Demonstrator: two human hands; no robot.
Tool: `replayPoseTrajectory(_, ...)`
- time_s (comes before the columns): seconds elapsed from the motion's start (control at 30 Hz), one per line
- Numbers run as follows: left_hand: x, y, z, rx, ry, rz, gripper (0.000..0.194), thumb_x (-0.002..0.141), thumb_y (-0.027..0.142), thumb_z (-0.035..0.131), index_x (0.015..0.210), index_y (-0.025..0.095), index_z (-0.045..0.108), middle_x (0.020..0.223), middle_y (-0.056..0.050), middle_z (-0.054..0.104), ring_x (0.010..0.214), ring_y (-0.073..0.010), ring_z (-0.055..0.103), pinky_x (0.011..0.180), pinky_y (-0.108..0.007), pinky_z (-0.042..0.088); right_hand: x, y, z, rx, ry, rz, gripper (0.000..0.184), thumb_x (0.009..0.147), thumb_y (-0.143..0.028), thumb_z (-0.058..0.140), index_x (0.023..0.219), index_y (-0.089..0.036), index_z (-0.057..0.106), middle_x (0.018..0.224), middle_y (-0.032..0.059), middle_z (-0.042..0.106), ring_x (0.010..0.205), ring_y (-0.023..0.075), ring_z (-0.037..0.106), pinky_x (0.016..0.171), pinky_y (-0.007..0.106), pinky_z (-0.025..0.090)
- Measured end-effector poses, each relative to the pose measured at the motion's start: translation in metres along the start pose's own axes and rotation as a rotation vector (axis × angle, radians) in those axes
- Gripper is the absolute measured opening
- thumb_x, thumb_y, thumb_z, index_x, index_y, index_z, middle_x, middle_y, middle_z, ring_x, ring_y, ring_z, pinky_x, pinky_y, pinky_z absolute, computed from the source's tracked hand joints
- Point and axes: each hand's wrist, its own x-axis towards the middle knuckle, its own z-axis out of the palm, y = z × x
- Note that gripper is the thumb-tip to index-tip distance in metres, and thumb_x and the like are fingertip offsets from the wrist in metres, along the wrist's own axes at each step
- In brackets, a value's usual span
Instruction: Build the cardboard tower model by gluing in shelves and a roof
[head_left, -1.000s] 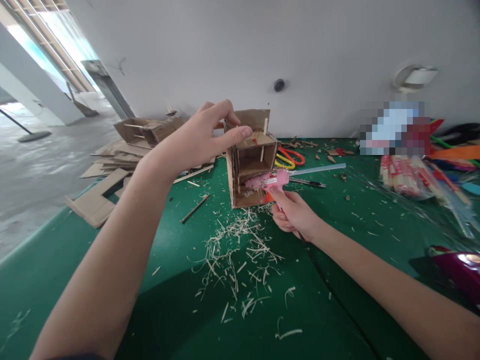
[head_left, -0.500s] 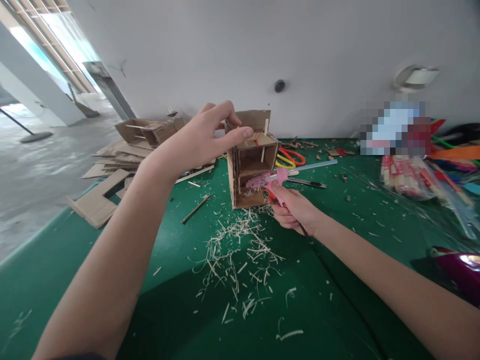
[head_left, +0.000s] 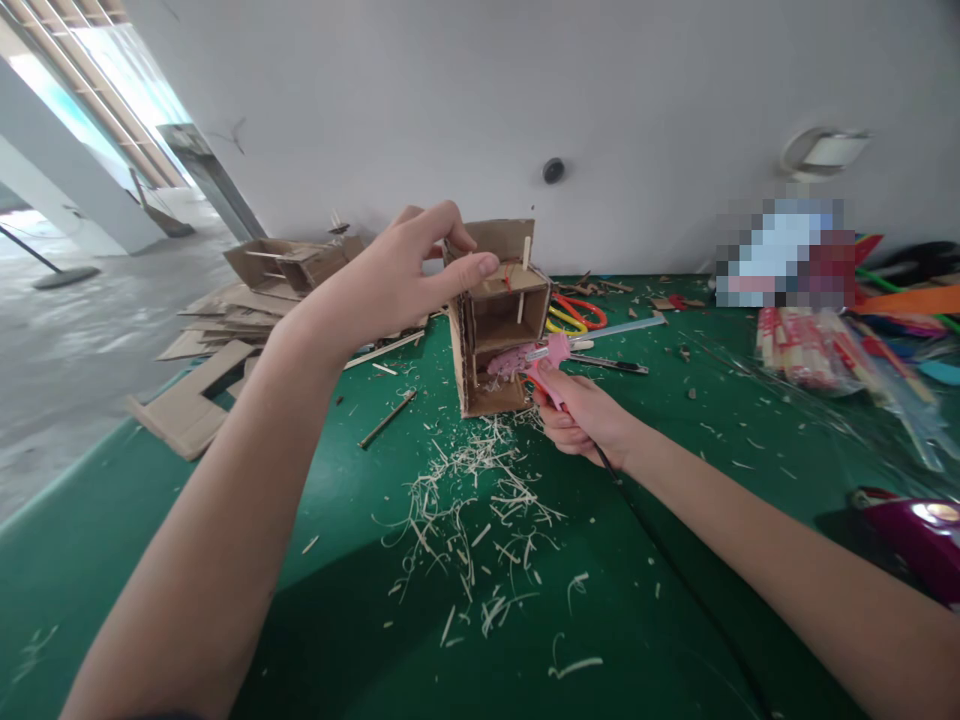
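A small cardboard box model with two open shelves stands upright on the green table. My left hand pinches its top left edge, fingers closed on the cardboard. My right hand grips a pink hot glue gun, whose nozzle points left into the lower shelf. A clear glue stick juts out of the gun's back toward the right. Thin wooden sticks stand up from the model's top.
Wood shavings litter the table before the model. Scissors with yellow and red handles lie behind it. Cardboard scraps pile at the left edge. Bagged sticks and coloured items lie right; a purple object sits near right.
The glue gun has tilted and pushed a little further left into the lower shelf. My left hand keeps its hold on the model's top.
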Motion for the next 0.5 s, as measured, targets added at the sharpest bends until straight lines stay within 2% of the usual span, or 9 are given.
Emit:
replayPoseTrajectory(0.23,0.001,-0.0036,0.0003,0.041,0.009,-0.008,0.033,0.088,0.053,0.052,0.1,0.023,0.057,0.109,-0.007,0.057,0.109,-0.0287,0.055,0.1,-0.05,0.043,-0.0027,0.0024,-0.0023,-0.016,-0.032,-0.062,0.042,0.091,-0.057,0.051,0.078,-0.018,0.058,0.038,-0.0102,0.027,0.029,0.0031,0.017,0.03,0.017,0.007)
replayPoseTrajectory(0.5,0.0033,-0.0071,0.0018,0.015,0.026,-0.001,0.029,0.086,0.05,0.055,0.098,0.024,0.06,0.108,-0.006,0.059,0.114,-0.0306,0.054,0.104,-0.053,0.04,-0.0074,0.0055,-0.0022,-0.026,0.025,-0.084,0.042,0.087,-0.058,0.058,0.073,-0.019,0.053,0.039,-0.0106,0.03,0.03,0.0027,0.018,0.03,0.016,0.009)
